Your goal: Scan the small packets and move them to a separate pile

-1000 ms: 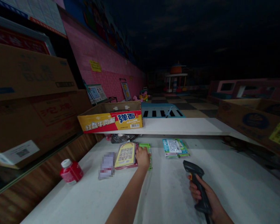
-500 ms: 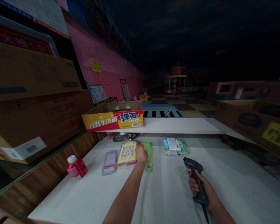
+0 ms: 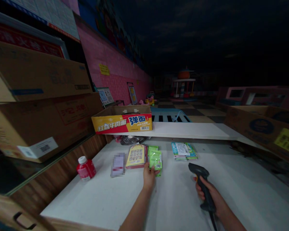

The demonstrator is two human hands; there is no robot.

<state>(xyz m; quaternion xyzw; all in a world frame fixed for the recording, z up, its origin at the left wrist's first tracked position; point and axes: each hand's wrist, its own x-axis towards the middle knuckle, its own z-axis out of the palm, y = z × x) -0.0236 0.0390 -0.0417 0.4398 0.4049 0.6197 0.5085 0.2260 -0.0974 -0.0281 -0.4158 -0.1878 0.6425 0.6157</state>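
Note:
My left hand (image 3: 149, 177) reaches over the white counter, its fingers and thumb closed on the lower edge of a shiny green packet (image 3: 155, 158). More green packaging shows just behind and below that packet. Beside it, on the left, lies a flat stack with a yellow printed top (image 3: 136, 155). My right hand (image 3: 210, 194) is wrapped around the handle of a black barcode scanner (image 3: 205, 187), whose head tilts up and to the left; its cable runs down out of view. Blue-and-green packets (image 3: 183, 150) lie ahead of the scanner.
A red bottle with a white cap (image 3: 86, 168) and a blurred-out flat item (image 3: 118, 164) are on the left. A raised white shelf (image 3: 188, 130) carries a red-and-yellow noodle carton (image 3: 122, 123). Cardboard boxes (image 3: 45, 118) are stacked at left; an open carton (image 3: 260, 125) stands at right.
My left hand has come back towards me, from the gap between the yellow-topped stack and the green packaging to the green packet's lower edge. The scanner stays in my right hand. The view has shifted slightly.

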